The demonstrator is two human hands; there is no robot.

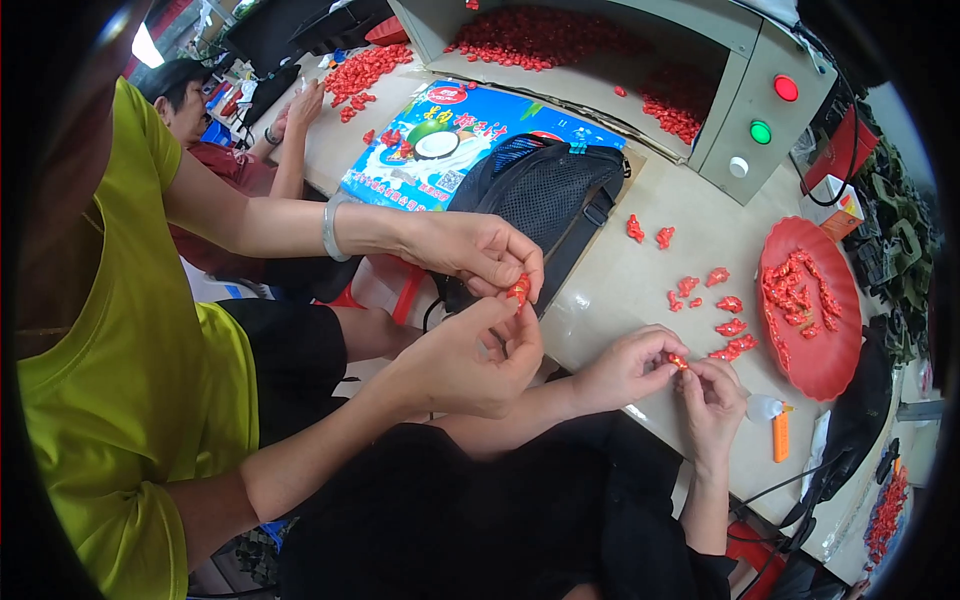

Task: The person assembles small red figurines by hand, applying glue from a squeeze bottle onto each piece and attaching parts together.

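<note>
My left hand point(630, 372) and my right hand point(716, 405) meet at the near edge of the table, fingertips pinched together. Between them is a small red piece with gold marks point(678, 362), mostly covered by the fingers. Just beyond lie several loose red pieces point(730, 327), knobbly and gold-flecked, some joined in short clumps. A red scalloped plate point(845, 345) to the right holds more red pieces in short strands point(800, 290). Beside my right hand lie a small clear bottle with a pointed tip point(764, 408) and an orange plastic tool point(780, 437).
At left, a co-worker in a yellow shirt point(140, 400) pinches another red piece point(518, 290); a second person point(215, 160) works farther back. A black mesh bag point(550, 190) rests by a blue printed carton point(400, 140). Behind stands a grey machine with buttons point(735, 150), red pieces inside.
</note>
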